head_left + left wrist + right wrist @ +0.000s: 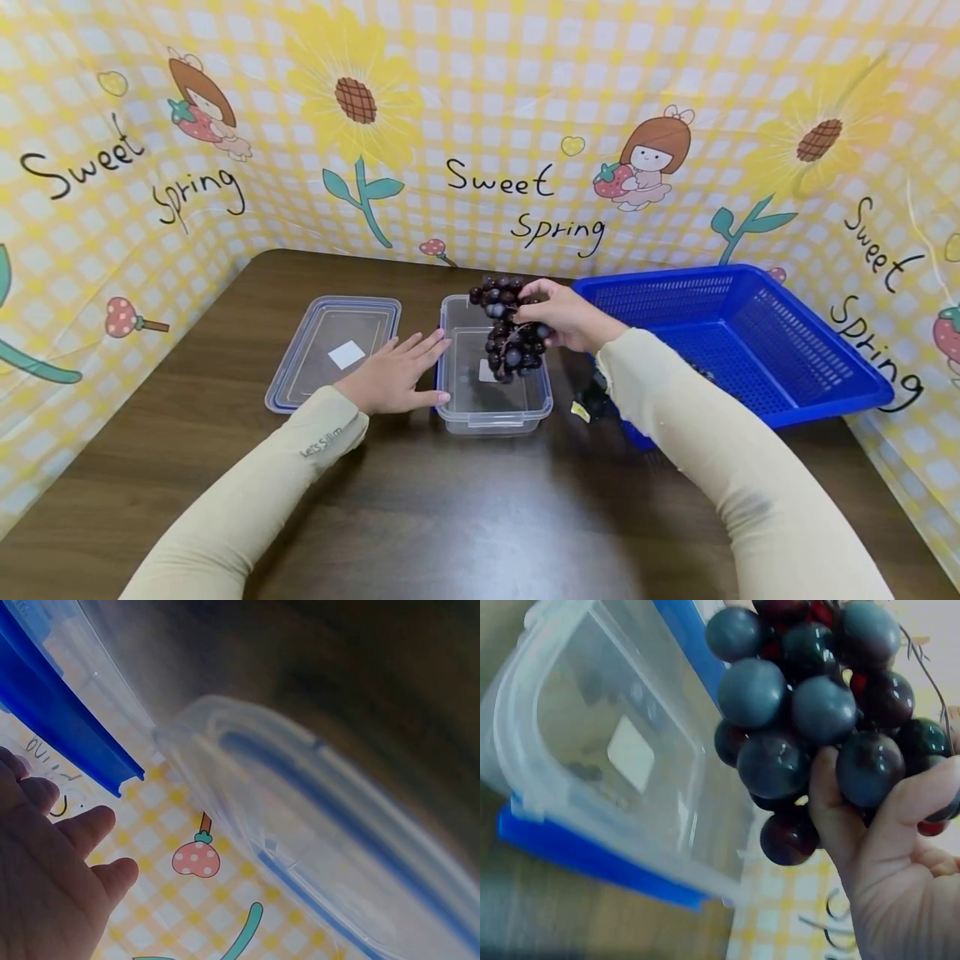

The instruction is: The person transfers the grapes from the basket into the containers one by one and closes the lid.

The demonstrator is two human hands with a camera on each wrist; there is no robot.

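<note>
My right hand (pixel 566 315) holds a bunch of dark purple grapes (pixel 517 346) above a clear plastic food container (pixel 495 423). In the right wrist view, thumb and fingers pinch among the shiny round grapes (pixel 776 765). The container is uncovered, with blue side clips and a white square label inside. Spread out with straight fingers, my left hand (pixel 397 371) rests at the container's left rim. The left wrist view shows part of that left hand (pixel 56 855) near a blue clip (pixel 67 712).
The clear lid (pixel 300 367) with a blue seal lies left of the container on the brown table (pixel 450 517). A blue perforated basket (pixel 817 333) stands to the right. Beside it is a small black item (pixel 594 398) with a yellow tag, partly behind the right sleeve.
</note>
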